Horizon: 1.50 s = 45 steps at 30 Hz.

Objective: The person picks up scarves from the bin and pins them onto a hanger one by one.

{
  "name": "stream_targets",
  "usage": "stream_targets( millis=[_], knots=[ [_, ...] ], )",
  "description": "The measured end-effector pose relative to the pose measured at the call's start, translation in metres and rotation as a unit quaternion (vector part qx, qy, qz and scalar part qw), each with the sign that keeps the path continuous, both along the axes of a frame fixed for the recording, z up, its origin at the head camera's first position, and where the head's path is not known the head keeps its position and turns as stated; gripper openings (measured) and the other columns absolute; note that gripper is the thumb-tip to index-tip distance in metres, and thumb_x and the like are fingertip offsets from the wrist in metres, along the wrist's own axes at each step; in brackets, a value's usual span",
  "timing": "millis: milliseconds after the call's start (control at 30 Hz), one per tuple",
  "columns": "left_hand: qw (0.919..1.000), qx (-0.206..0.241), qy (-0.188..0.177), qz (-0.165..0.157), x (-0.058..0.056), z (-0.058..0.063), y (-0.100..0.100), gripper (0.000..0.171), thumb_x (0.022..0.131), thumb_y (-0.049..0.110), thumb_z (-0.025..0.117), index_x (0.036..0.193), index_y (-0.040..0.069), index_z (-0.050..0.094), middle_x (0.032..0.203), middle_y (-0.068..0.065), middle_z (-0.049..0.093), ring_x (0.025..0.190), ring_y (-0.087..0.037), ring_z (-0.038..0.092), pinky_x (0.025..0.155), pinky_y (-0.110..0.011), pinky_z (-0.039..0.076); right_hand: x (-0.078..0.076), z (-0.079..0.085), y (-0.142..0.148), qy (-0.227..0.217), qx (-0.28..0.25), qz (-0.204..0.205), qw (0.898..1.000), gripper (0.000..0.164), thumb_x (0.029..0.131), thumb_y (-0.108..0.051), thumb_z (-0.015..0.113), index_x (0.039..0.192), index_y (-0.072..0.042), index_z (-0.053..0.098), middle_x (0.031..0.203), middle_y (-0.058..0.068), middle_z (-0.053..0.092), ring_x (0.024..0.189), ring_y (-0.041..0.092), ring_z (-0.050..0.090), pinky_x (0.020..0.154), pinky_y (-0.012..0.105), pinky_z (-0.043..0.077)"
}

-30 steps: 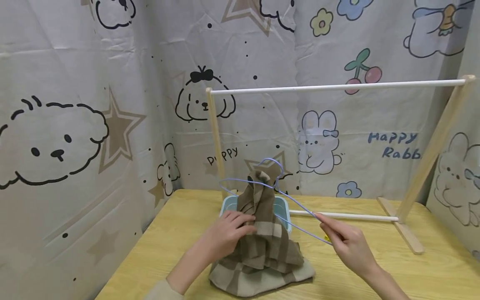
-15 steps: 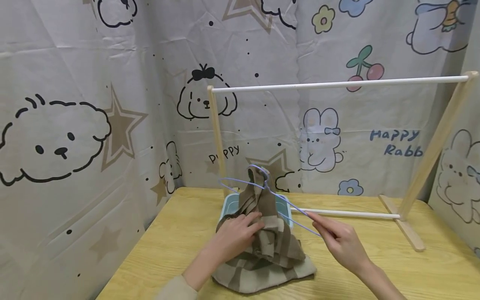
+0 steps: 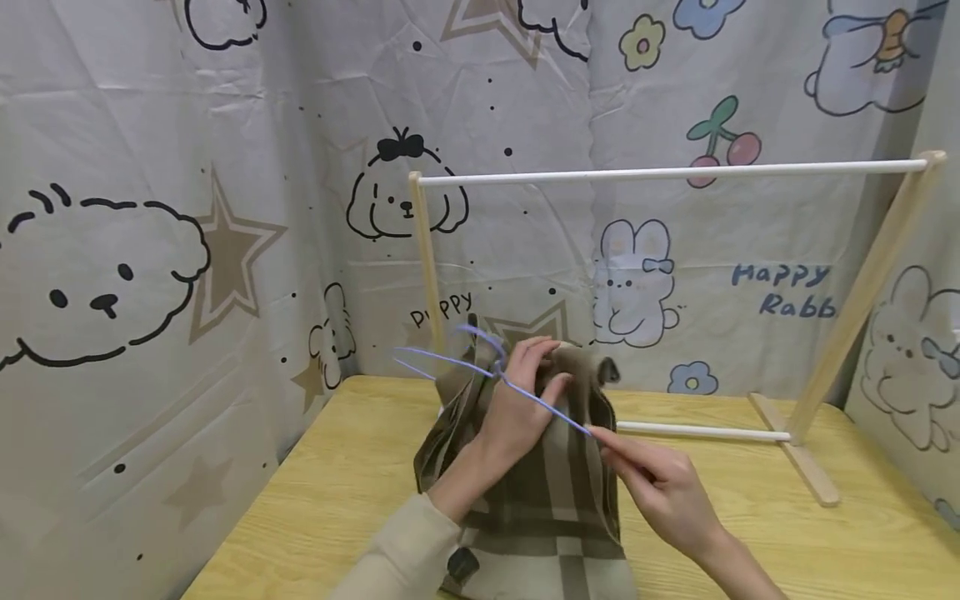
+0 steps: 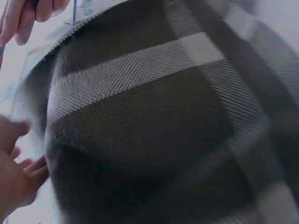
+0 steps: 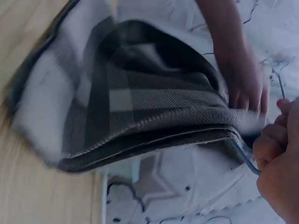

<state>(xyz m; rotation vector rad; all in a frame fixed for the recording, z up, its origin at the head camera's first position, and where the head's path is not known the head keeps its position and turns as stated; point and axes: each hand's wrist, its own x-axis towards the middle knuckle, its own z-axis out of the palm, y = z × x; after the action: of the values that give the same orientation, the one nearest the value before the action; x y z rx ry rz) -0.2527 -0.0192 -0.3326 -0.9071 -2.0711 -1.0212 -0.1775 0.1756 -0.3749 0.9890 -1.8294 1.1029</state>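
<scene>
A brown and beige plaid garment with dark round buttons is raised off the wooden table at its upper part, its lower end spread toward me. My left hand holds it near the top edge, fingers over the cloth and thumb apart from them. Against the fabric in the right wrist view, the left hand's fingers curl at that edge. My right hand pinches one arm of a thin blue-purple wire hanger, whose hook points up left. The wire runs into the cloth's folds in the right wrist view.
Behind the garment stands a wooden rack with a white top rail and a low white rail. Its right foot rests on the table. A light-blue basket behind the garment is almost wholly hidden. Printed curtains close off the back and sides.
My left hand has gone up and right, lifting and spreading the garment, which now covers the basket. The right hand and hanger have shifted left.
</scene>
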Motion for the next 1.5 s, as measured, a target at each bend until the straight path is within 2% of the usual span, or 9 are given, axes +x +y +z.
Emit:
stream_targets(
  millis=[133,333,500,767,900,1000,1267,1400,1500],
  knots=[
    [0.9923,-0.109,-0.043,-0.039,0.010,0.009,0.001,0.039,0.095,0.021,0.068,0.131,0.009,0.059,0.131,-0.007,0.060,0.110,-0.019,0.066,0.093,-0.028,0.054,0.007,0.011,0.000,-0.067,-0.030,-0.032,0.997,0.044,0.083,0.020,0.064,0.120,-0.001,0.071,0.077,-0.011,0.063,0.046,-0.002,0.033,0.042,0.011,0.031],
    [0.9560,-0.272,0.097,-0.051,0.019,0.007,-0.029,0.034,0.093,0.039,0.070,0.118,0.017,0.069,0.113,0.005,0.067,0.101,-0.011,0.065,0.089,-0.027,0.052,0.008,0.021,0.014,-0.147,-0.056,-0.044,0.987,0.036,0.091,0.014,0.060,0.122,0.000,0.069,0.064,-0.010,0.046,0.038,0.009,0.023,0.034,0.017,0.023],
    [0.9311,-0.324,0.166,-0.016,0.011,0.002,-0.053,0.036,0.086,0.037,0.077,0.116,0.018,0.070,0.110,0.007,0.068,0.103,-0.011,0.065,0.094,-0.028,0.050,0.009,0.032,0.019,-0.157,-0.041,-0.046,0.986,0.033,0.093,0.010,0.060,0.124,0.001,0.068,0.075,-0.019,0.056,0.043,0.009,0.023,0.036,0.019,0.025],
    [0.9409,-0.214,0.260,0.035,0.007,0.018,-0.056,0.007,0.087,0.016,0.077,0.093,0.014,0.073,0.088,0.006,0.071,0.082,-0.012,0.068,0.074,-0.026,0.055,0.013,0.039,0.010,-0.165,-0.005,-0.021,0.986,0.034,0.092,0.009,0.061,0.122,-0.004,0.070,0.072,-0.013,0.059,0.050,-0.003,0.041,0.043,0.014,0.037],
    [0.9566,-0.171,0.230,0.052,0.007,0.030,-0.054,0.010,0.088,0.012,0.075,0.098,0.011,0.072,0.092,0.001,0.072,0.087,-0.015,0.069,0.079,-0.029,0.056,0.019,0.041,0.003,-0.149,0.025,-0.013,0.988,0.036,0.091,0.010,0.063,0.121,-0.008,0.071,0.083,-0.016,0.063,0.063,-0.010,0.044,0.051,0.013,0.040],
    [0.9669,-0.170,0.188,0.032,0.005,0.032,-0.051,0.010,0.089,0.014,0.075,0.099,0.012,0.072,0.094,0.003,0.072,0.089,-0.013,0.069,0.080,-0.029,0.054,0.022,0.044,0.004,-0.150,0.004,-0.017,0.989,0.035,0.091,0.010,0.062,0.122,-0.006,0.071,0.071,-0.015,0.052,0.050,-0.004,0.033,0.041,0.016,0.032],
    [0.9604,-0.187,0.202,0.043,0.003,0.021,-0.070,0.016,0.088,0.027,0.076,0.096,0.013,0.074,0.097,0.001,0.070,0.094,-0.016,0.066,0.094,-0.035,0.051,0.019,0.058,0.031,-0.195,-0.078,0.006,0.978,0.030,0.097,0.011,0.053,0.126,0.011,0.061,0.061,-0.003,0.039,0.042,0.020,0.027,0.033,0.029,0.024],
    [0.9577,-0.189,0.210,0.055,0.005,0.025,-0.085,0.028,0.086,0.022,0.078,0.110,0.009,0.071,0.113,-0.007,0.067,0.106,-0.024,0.063,0.099,-0.038,0.049,0.020,0.067,0.039,-0.177,-0.065,-0.016,0.982,0.030,0.096,0.011,0.054,0.124,0.009,0.063,0.059,-0.003,0.039,0.043,0.018,0.029,0.033,0.028,0.024],
    [0.9669,-0.169,0.185,0.048,0.005,0.029,-0.092,0.029,0.086,0.007,0.073,0.114,0.005,0.069,0.116,-0.010,0.067,0.107,-0.025,0.065,0.095,-0.036,0.053,0.022,0.072,0.040,-0.164,-0.033,-0.045,0.985,0.031,0.094,0.009,0.058,0.123,0.003,0.067,0.056,-0.003,0.039,0.043,0.014,0.032,0.035,0.025,0.027]
  ],
)
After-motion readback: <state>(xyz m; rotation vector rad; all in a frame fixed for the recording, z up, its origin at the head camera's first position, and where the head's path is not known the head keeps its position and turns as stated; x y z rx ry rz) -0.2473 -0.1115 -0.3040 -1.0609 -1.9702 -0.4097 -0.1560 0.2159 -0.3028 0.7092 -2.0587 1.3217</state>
